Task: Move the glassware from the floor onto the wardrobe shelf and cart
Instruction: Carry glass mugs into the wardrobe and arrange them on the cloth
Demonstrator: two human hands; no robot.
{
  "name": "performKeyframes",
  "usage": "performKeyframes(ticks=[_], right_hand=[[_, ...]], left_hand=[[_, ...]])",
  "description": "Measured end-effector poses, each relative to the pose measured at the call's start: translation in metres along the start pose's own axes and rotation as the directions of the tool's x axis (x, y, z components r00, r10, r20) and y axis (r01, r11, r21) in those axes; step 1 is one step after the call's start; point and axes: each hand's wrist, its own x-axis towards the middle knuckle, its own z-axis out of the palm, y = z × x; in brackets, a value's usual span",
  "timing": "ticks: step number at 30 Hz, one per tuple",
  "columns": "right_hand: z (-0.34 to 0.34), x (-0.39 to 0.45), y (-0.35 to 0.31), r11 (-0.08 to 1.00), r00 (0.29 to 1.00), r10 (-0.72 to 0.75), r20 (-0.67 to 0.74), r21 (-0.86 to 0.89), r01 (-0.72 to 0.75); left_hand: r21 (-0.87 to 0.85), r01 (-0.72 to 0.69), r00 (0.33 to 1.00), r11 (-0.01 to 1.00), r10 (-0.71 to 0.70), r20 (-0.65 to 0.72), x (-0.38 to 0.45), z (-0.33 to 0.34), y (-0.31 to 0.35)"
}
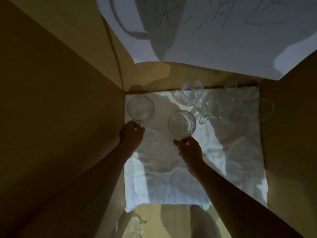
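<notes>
I see my left hand (132,133) gripping the handle of a glass mug (140,108) just beyond it; my right hand (189,152) grips a second mug (181,124); more glassware (217,104) stands beyond my right hand on the white cloth (171,177).

A rumpled white cloth (180,169) (shadow-streaked) lies beneath scribbled white paper (231,40)
</notes>
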Motion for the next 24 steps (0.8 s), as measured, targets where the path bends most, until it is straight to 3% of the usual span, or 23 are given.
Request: performKeyframes(ticks=[5, 9, 13, 15, 18, 24], right_hand=[[-0.014, -0.031, 0.009, 0.99, 0.993, 0.114, 0.029, 0.079, -0.116], [-0.026, -0.07, 0.006, 0.99, 0.988, 0.138, 0.073, 0.021, -0.14], [-0.049, -0.126, 0.006, 0.981, 0.988, 0.143, 0.056, 0.123, -0.149], [-0.065, -0.159, 0.003, 0.98, 0.993, 0.11, 0.053, 0.163, -0.117], [-0.09, -0.217, -0.004, 0.977, 0.999, 0.031, 0.034, 0.212, -0.038], [-0.125, -0.344, -0.007, 0.949, 0.967, -0.256, 0.014, 0.196, 0.249]], left_hand=[[-0.286, 0.104, 0.994, 0.952, -0.11, -0.003, -0.052, 0.003, -0.008], [-0.25, 0.084, 0.996, 0.965, -0.077, 0.037, -0.111, -0.01, -0.007], [-0.224, 0.063, 0.998, 0.973, -0.064, 0.005, -0.18, -0.032, 0.0], [-0.282, 0.03, 0.999, 0.959, -0.033, -0.003, -0.214, -0.047, 0.003], [-0.239, -0.041, 0.998, 0.97, 0.026, -0.063, -0.271, -0.073, 0.006], [-0.306, -0.191, 0.967, 0.933, 0.126, -0.22, -0.392, -0.124, -0.008]])
